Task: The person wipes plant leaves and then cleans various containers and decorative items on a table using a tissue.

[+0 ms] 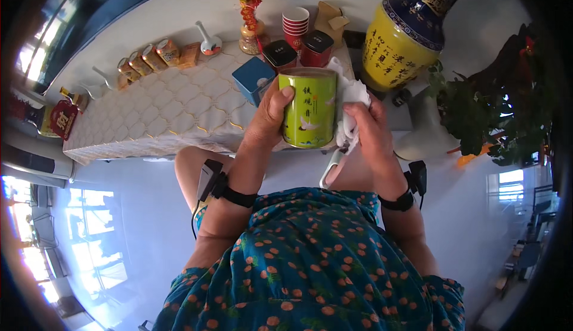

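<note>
A green cylindrical tin (308, 109) with a printed crane and writing on its side is held up before me, above the near edge of the table. My left hand (272, 111) grips its left side, thumb on the front. In my right hand (372, 123) is a crumpled white cloth or tissue (351, 118), bunched against the tin's right side. Behind the tin stand a blue square tin (254, 80) and two dark red tins with black lids, the left one (280, 55) and the right one (316, 48).
A patterned cloth covers the table (147, 111). Along its back stand several drink cans (154, 57), a white bottle-shaped vase (209, 40), a gourd ornament (249, 35) and stacked paper cups (295, 24). At right are a large yellow and blue vase (398, 49) and a leafy plant (474, 107).
</note>
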{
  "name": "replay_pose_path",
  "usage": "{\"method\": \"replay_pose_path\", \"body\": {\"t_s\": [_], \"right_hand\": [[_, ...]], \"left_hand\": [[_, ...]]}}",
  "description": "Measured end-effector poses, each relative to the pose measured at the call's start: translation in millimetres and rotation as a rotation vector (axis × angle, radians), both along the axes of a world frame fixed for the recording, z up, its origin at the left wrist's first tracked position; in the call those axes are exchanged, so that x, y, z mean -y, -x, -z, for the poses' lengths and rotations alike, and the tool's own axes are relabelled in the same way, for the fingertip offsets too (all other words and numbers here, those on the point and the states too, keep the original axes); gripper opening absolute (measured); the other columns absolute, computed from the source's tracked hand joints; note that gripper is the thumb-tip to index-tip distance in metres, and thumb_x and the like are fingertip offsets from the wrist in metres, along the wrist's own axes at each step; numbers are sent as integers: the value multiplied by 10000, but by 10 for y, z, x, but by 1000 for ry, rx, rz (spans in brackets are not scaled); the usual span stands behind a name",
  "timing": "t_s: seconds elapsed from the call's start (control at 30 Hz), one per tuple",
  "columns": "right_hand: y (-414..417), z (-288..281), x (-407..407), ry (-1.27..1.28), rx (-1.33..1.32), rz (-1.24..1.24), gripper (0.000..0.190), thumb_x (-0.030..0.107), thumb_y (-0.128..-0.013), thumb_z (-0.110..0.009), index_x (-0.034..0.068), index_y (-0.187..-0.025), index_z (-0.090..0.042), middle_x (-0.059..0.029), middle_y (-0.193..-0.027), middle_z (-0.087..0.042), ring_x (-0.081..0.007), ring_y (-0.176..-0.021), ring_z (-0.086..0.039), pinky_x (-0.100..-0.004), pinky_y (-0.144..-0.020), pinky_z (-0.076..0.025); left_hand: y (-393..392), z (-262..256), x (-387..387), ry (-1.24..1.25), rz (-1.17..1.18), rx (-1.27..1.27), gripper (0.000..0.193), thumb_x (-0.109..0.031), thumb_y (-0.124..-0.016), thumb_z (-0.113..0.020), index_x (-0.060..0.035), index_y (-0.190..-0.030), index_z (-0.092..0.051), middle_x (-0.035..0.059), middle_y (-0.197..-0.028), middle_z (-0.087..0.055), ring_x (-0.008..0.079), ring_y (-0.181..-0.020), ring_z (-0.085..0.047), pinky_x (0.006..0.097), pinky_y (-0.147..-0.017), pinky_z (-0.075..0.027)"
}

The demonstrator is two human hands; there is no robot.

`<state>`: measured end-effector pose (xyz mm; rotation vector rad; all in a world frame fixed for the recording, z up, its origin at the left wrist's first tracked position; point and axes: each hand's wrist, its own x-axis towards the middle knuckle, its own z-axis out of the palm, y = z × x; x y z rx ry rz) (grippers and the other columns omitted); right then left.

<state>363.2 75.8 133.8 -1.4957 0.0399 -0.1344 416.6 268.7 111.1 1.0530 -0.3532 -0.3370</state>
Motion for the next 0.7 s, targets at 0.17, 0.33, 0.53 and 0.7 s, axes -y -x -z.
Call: {"method": "replay_pose_path", "body": {"t_s": [0.17, 0.33, 0.53, 0.7], "right_hand": [[-47, -223, 183, 232, 277, -22, 270, 68, -834, -562, 21, -1089, -636, -41, -902, -636, -125, -777, -591, -255, -671, -479], [-27, -340, 197, 856, 603, -220, 321, 8, -810, -587, 85, -1117, -640, -140, -1072, -600, -299, -940, -633, -359, -813, -525], [-305, -37, 351, 600, 411, -84, 400, -8, -810, -551, 81, -1197, -599, -120, -935, -651, -242, -834, -652, -319, -755, -519], [-80, 200, 338, 399, -246, -71, 462, 98, -827, -580, 53, -1284, -529, -71, -812, -651, -173, -699, -633, -279, -662, -519]], "left_hand": [[49, -32, -13, -459, -147, 417, 766, -399, -712, -727, -32, -1299, -399, 134, -1184, -551, 293, -1057, -573, 383, -922, -455], [137, -80, 85, -756, -217, 629, 770, -256, -590, -819, -47, -1231, -447, 174, -1130, -538, 387, -1050, -562, 416, -879, -475], [174, -138, 35, -691, -199, 723, 805, -345, -637, -791, -23, -1279, -429, 176, -1177, -542, 335, -1070, -573, 381, -927, -455], [103, -113, 78, -282, -315, 366, 807, -385, -727, -730, 10, -1327, -362, 146, -1182, -534, 228, -1120, -510, 355, -983, -390]]}}
